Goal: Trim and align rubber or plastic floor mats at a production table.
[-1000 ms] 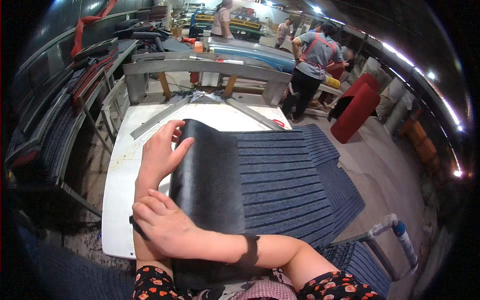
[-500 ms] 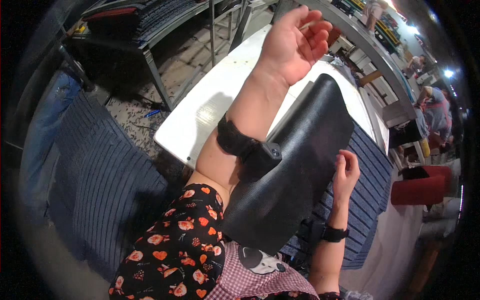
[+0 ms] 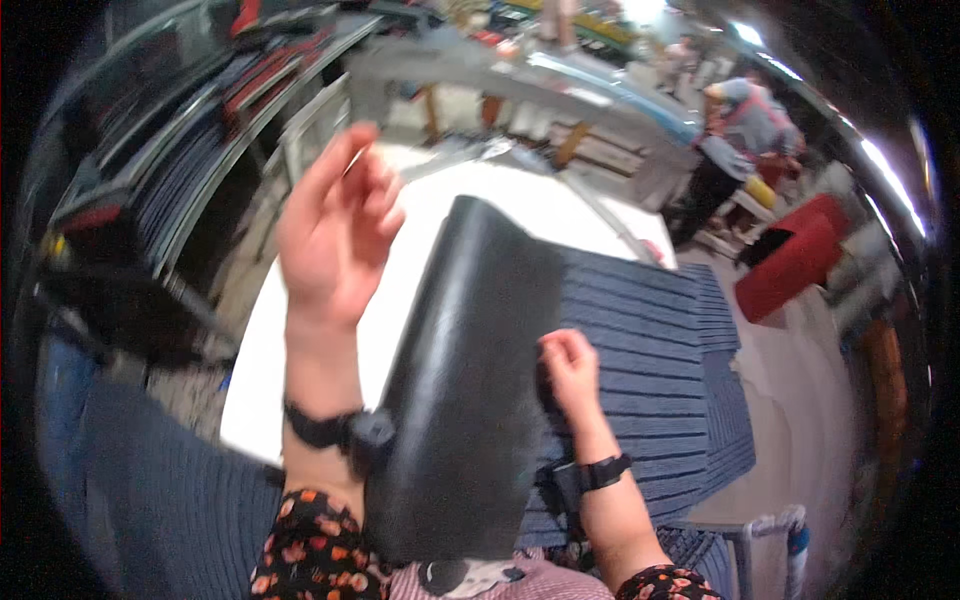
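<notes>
A mat lies across the white tabletop (image 3: 255,385), part of it folded over so its smooth black backing (image 3: 470,400) faces up. Beneath and to the right shows blue-grey ribbed carpet (image 3: 640,380). My left hand (image 3: 340,230) is raised over the table's left side, blurred, fingers loosely bent and apart, with nothing visible in it. Close to the right edge of the black backing is my right hand (image 3: 572,370), its fingers curled together. Whether they pinch that edge is hidden. Each wrist wears a black strap; the left one carries a small black box (image 3: 372,428).
More ribbed mats (image 3: 170,490) hang or lie at the lower left. A metal rack (image 3: 190,170) holds stacked mats. Red rolls (image 3: 790,260) stand at the right; a person (image 3: 750,125) works beyond. A metal tube frame (image 3: 765,540) stands at the lower right.
My view has turned, so the table and mat appear more upright. My left hand has come down and left in the picture, still raised. My right hand stays by the backing's edge.
</notes>
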`<state>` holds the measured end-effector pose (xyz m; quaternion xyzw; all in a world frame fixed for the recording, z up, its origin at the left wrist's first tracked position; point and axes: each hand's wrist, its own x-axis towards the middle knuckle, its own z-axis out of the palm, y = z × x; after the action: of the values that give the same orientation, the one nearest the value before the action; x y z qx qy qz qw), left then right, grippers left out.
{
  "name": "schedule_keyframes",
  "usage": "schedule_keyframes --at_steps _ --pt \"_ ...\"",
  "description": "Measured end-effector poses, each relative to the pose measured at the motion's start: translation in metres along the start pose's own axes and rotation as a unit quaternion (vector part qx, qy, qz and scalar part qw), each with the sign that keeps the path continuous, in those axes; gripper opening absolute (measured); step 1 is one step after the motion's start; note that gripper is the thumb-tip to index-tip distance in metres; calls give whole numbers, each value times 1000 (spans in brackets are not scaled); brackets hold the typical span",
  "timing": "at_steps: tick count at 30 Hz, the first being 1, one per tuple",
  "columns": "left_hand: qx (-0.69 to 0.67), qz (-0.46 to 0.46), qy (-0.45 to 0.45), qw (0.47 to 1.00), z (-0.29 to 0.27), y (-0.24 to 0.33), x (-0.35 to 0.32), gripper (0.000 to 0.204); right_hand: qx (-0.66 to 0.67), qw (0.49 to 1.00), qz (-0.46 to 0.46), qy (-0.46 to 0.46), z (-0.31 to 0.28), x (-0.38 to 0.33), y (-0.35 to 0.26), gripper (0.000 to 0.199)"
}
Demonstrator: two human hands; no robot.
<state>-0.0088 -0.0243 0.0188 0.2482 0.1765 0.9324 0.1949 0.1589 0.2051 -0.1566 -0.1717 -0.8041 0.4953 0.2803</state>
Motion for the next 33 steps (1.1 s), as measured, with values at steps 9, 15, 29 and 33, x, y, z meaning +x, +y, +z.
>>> schedule_keyframes --at_steps 9,15,29,33 --pt "186 -76 -232 952 41 0 -46 56 41 998 42 -30 -1 -7 -12 13" --pt "232 -94 -266 931 48 3 -61 61 46 997 60 -30 3 -7 -15 15" --pt "303 224 -356 855 55 9 -65 92 43 998 33 -15 2 -1 -18 13" --pt "318 256 -302 861 48 13 -57 94 -5 999 -53 5 1 -7 -24 11"
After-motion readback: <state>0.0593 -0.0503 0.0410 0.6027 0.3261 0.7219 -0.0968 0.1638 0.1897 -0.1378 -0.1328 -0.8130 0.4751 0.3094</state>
